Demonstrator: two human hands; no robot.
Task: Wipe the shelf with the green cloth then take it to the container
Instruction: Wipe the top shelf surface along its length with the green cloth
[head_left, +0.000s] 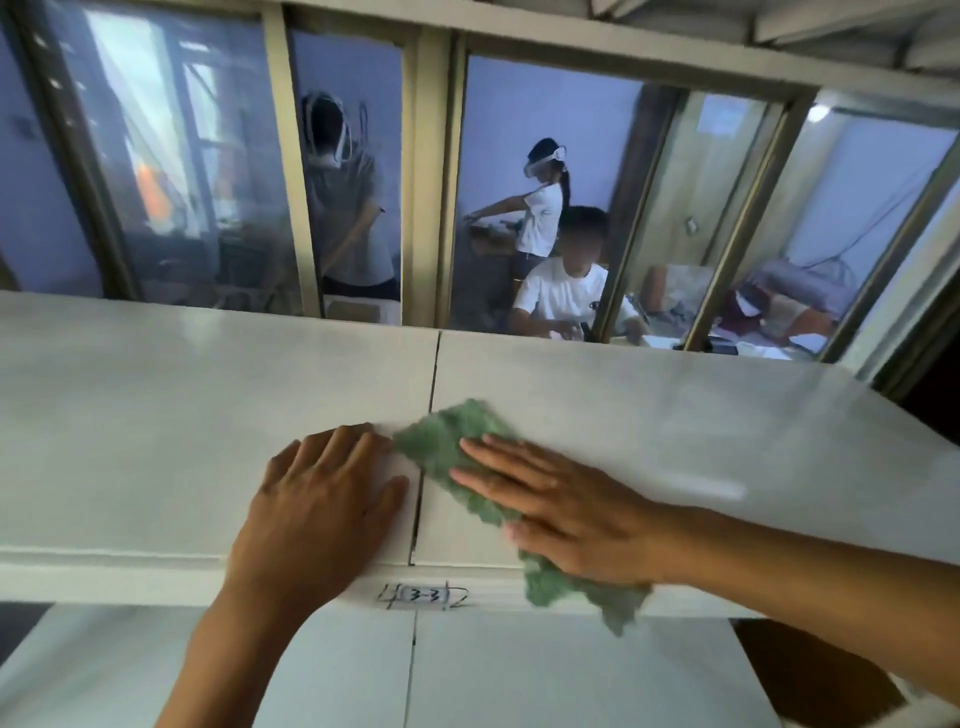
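The right hand (566, 512) presses flat, fingers straight, on the green cloth (457, 452), pinning it to the shelf (675, 415) for wiping; its tail overhangs the front edge. Just beside this grip, the left hand (322, 493) rests open, probably bracing.

Two hands are yours on the white shelf (156, 395): your left hand (322, 493) flat on the bare top, your right hand (561, 514) flat on one green cloth (447, 447) just beside it. Two shelf panels meet at one seam (423, 499) running between your hands. One label (426, 596), marked 3-3, sits on the front edge below your hands. Beyond your fingertips, three people (540, 218) show through the window (519, 156) glass.
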